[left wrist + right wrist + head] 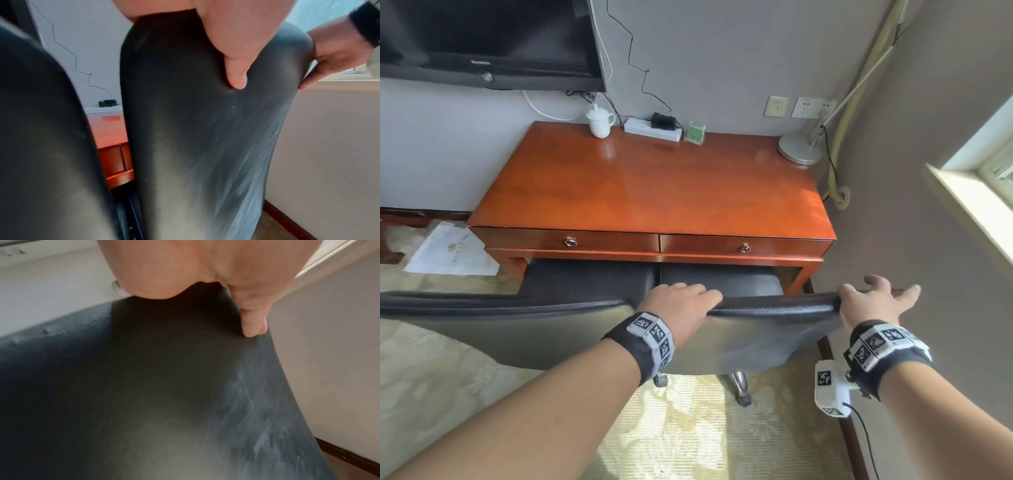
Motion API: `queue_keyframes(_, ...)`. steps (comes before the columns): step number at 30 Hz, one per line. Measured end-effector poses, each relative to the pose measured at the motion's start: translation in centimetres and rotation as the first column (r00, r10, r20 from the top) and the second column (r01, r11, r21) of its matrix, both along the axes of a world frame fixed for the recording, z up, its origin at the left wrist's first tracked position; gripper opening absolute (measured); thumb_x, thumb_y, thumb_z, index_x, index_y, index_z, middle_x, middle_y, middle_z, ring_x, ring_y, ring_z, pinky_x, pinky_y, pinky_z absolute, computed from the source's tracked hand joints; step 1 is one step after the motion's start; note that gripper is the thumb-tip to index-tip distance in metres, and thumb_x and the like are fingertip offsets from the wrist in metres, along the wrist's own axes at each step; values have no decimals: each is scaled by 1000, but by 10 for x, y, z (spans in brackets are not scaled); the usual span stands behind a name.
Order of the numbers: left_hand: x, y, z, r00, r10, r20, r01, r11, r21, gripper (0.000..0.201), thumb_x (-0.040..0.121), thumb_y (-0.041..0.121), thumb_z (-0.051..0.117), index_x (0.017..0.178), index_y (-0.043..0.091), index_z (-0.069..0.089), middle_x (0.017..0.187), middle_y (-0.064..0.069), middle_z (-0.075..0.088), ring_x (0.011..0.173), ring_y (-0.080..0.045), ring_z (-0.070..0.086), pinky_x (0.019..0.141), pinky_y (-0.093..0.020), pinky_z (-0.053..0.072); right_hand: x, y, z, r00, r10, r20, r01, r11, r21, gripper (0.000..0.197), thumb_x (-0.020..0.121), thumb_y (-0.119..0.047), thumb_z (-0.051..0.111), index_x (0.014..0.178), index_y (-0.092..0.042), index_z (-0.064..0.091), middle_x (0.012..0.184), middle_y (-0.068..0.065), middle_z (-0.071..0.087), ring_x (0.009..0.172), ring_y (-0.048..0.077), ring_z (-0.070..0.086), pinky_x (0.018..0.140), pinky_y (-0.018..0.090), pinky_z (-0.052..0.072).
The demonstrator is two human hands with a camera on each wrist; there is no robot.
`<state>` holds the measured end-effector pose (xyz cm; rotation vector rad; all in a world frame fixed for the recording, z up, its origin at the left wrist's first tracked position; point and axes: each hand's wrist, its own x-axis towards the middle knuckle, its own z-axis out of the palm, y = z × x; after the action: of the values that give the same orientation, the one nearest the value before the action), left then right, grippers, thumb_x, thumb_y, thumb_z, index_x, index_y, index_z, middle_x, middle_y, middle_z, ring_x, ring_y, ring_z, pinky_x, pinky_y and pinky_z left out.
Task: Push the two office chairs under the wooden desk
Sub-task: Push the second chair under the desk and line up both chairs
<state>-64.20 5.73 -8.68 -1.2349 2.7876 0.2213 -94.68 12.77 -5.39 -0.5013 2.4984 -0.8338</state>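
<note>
The wooden desk (654, 185) with two drawers stands against the wall. Two black office chairs face it, and both seats reach under its front edge. The left chair (500, 318) stands untouched at the left. My left hand (685, 301) grips the top left of the right chair's backrest (774, 335): its fingers curl over the top edge, and its thumb (236, 78) presses the back. My right hand (876, 298) rests on the backrest's top right corner with its fingers spread straight past the edge. Its thumb (255, 326) lies against the back.
A side wall (911, 205) and a window sill (969, 205) lie close on the right of the chair. On the desk's far edge are a white mug (599, 121), a power strip (652, 130), a green box (695, 133) and a lamp base (799, 149). A paper sheet (448, 250) lies on the carpet at the left.
</note>
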Motion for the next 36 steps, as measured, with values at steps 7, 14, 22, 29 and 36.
queue_keyframes(7,7,-23,9,997,51,56,-55,996,73,31,106,50,45,134,39,42,129,9,58,115,-23,56,77,-40,50,13,-15,7,999,33,13,-33,999,27,43,95,-31,56,137,-19,56,170,-1,-26,85,34,57,101,36,41)
queue_keyframes(14,10,-19,15,997,42,68,-50,990,131,53,100,56,55,148,43,36,139,10,56,127,-20,51,98,-43,50,16,-4,-1,999,38,-28,-37,998,41,40,95,-33,53,133,-19,56,171,-1,-23,86,36,61,94,35,39)
queue_keyframes(22,136,-43,46,925,301,233,-304,953,-23,113,81,60,74,164,29,3,167,3,28,154,-24,25,125,-46,20,43,12,5,653,592,-472,-468,806,363,65,93,-60,27,148,-31,48,164,7,37,155,31,17,124,60,10)
queue_keyframes(29,196,-49,41,813,375,445,-465,879,109,54,100,45,49,154,39,42,140,5,63,117,-22,63,80,-32,49,137,6,-8,226,868,-442,-626,477,618,93,73,-101,21,141,-46,53,132,-15,65,128,19,54,117,50,27)
queue_keyframes(36,243,-38,42,812,361,459,-454,884,109,52,104,50,47,156,45,37,137,7,65,115,-21,63,86,-33,54,126,-21,-12,224,839,-495,-558,527,641,86,70,-98,12,113,-44,64,107,-19,70,106,15,62,98,42,38)
